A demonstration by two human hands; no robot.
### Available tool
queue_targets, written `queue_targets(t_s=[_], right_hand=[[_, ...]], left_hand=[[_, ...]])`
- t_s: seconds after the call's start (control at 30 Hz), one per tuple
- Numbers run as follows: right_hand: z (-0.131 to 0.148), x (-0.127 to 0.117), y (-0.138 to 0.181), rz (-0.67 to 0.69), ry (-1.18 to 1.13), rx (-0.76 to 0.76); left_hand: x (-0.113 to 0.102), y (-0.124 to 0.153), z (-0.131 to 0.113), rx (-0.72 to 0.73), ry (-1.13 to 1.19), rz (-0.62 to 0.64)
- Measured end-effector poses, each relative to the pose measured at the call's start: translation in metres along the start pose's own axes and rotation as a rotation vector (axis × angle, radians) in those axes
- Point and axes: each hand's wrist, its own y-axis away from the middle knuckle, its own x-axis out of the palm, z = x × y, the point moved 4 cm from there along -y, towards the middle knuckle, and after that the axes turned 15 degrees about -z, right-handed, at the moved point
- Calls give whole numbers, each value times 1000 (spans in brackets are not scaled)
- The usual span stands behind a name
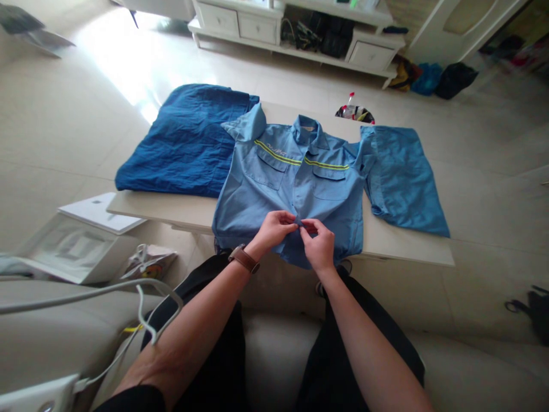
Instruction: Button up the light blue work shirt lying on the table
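A light blue short-sleeved work shirt (pixel 257 200) lies front up on the table, its collar pointing away from me and its lower edge hanging over the near side. Yellow stripes cross the chest above two flap pockets. My left hand (pixel 277 229), with a brown watch on the wrist, pinches the shirt's front placket low down. Close beside it, my right hand (pixel 317 240) pinches the same strip of cloth from the other side, fingertips nearly meeting. Whether a button sits between the fingers is too small to tell.
Folded dark blue cloth (pixel 180 143) lies at the table's left, folded lighter blue cloth (pixel 407 177) at its right. The table (pixel 412 246) has a near edge by my knees. A bin (pixel 355 113) stands behind it. A white box (pixel 77 246) and a cable (pixel 107 292) are at left.
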Motion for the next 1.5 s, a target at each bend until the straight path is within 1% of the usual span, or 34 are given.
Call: queue_targets(t_s=[0.23, 0.43, 0.63, 0.8, 0.87, 0.97, 1.13, 1.5], right_hand=[[1, -1, 0, -28, 15, 12], [4, -1, -1, -13, 34, -16], [7, -2, -2, 23, 23, -95], [1, 0, -3, 56, 16, -117], [-2, 3, -3, 87, 10, -120], [-4, 5, -3, 118, 4, -131], [-7, 7, -3, 117, 22, -151], [-14, 12, 1, 114, 78, -162]], left_hand=[[0, -1, 3, 31, -19, 22], [0, 1, -4, 54, 4, 45], [0, 8, -13, 142, -7, 76], [1, 10, -16, 293, -111, 49], [1, 9, -15, 320, -155, 58], [2, 8, -12, 314, -191, 76], [3, 6, -9, 286, -174, 87], [3, 5, -4, 231, -165, 64]])
